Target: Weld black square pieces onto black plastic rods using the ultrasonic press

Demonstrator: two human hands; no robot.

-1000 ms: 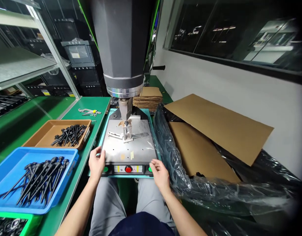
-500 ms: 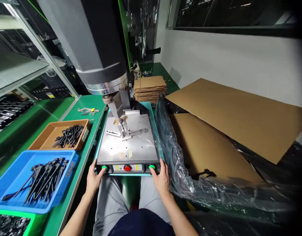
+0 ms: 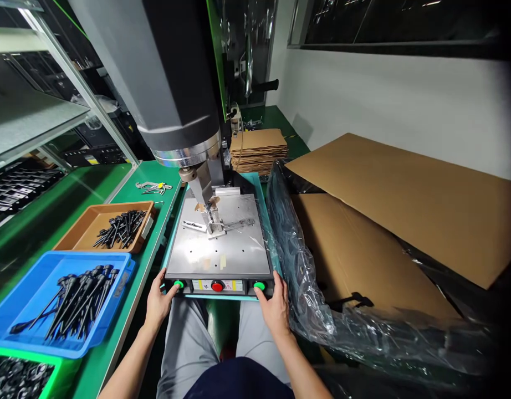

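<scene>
My left hand (image 3: pixel 159 299) rests at the left front corner of the machine base, thumb at the left green button (image 3: pixel 178 284), fingers apart along the side. At the right corner, my right hand (image 3: pixel 275 302) has its thumb just below the right green button (image 3: pixel 259 286) and its fingers spread along the edge. Between them sits a red button (image 3: pixel 217 286). The machine's metal horn (image 3: pixel 202 185) reaches down to a small fixture (image 3: pixel 215 224) on the metal plate (image 3: pixel 205 257). Where horn and fixture meet, a small dark part is hard to make out.
Left of the machine stand an orange tray (image 3: pixel 78 224) and a blue tray (image 3: pixel 35 271) of black parts, and a green bin (image 3: pixel 64 368). Pliers (image 3: pixel 153 187) lie behind. Cardboard (image 3: pixel 397 194) and a plastic-lined box (image 3: pixel 297 266) stand at right; stacked cardboard (image 3: pixel 261 147) lies behind.
The horn now sits slightly lower against the fixture. My right thumb has slipped a little below the green button. The whole view has shifted slightly; my left hand stays in place.
</scene>
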